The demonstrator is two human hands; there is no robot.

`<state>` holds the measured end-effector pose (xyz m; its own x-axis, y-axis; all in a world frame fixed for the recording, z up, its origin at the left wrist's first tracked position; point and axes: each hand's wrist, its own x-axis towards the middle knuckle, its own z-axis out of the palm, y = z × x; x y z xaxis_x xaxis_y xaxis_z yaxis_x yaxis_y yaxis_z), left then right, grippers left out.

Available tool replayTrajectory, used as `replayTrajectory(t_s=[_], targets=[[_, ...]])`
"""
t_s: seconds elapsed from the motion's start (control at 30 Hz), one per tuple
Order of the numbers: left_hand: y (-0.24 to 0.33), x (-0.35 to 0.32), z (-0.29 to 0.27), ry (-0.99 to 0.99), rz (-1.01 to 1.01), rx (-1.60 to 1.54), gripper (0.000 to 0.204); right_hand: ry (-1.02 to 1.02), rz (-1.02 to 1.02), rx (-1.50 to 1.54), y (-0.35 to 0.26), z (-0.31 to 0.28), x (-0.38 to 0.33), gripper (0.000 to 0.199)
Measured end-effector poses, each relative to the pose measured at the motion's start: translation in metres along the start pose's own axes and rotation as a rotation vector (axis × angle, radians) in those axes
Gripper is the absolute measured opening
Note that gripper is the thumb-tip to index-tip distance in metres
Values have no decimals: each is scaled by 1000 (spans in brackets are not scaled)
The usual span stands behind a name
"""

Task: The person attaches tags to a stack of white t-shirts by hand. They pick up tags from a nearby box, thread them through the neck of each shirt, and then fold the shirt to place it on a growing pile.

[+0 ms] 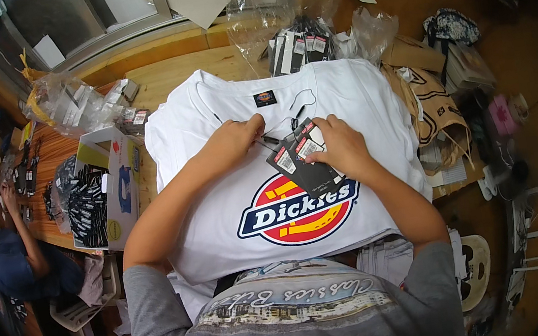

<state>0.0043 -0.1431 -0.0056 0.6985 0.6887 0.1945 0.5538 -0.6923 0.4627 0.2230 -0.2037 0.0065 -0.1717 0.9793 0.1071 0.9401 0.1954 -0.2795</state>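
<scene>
**A:** Item one, the hands?

**B:** I log the left hand [232, 139] resting on the white shirt [218, 195], fingers curled and pinched on something thin beside the tags; I cannot tell exactly what. The right hand [339, 144] lies just right of it, fingertips pressing the black tags [302, 163] onto the shirt. The two hands sit close together, nearly meeting over the tags.

**A:** Item two, the tags?

**B:** A small fan of black cards with white labels, on a thin black cord [298, 106] that loops up toward the collar. They lie in the middle of the shirt, just above its round red, yellow and blue print [299, 215].

**A:** Item three, the shirt?

**B:** I see it flat, top of a stack of white shirts on the wooden table [155, 81], collar at the far side.

**A:** Surroundings?

**B:** Far: a clear bag of more tags [299, 48]. Left: an open carton [115, 188] and plastic bags [67, 103]. Right: brown paper bags [434, 105]. Far left, another person [13, 263] at work.
</scene>
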Motion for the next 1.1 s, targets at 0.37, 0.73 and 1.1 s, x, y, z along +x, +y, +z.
replayTrajectory(t_s=[0.37, 0.73, 1.1], targets=[[7, -54, -68, -457, -249, -119, 14, -364, 104, 787, 27, 2, -5, 29], [47, 31, -14, -235, -54, -955, 69, -413, 8, 907, 11, -67, 23, 31], [-16, 38, -39, -326, -206, -529, 13, -406, 178, 446, 77, -86, 5, 29]])
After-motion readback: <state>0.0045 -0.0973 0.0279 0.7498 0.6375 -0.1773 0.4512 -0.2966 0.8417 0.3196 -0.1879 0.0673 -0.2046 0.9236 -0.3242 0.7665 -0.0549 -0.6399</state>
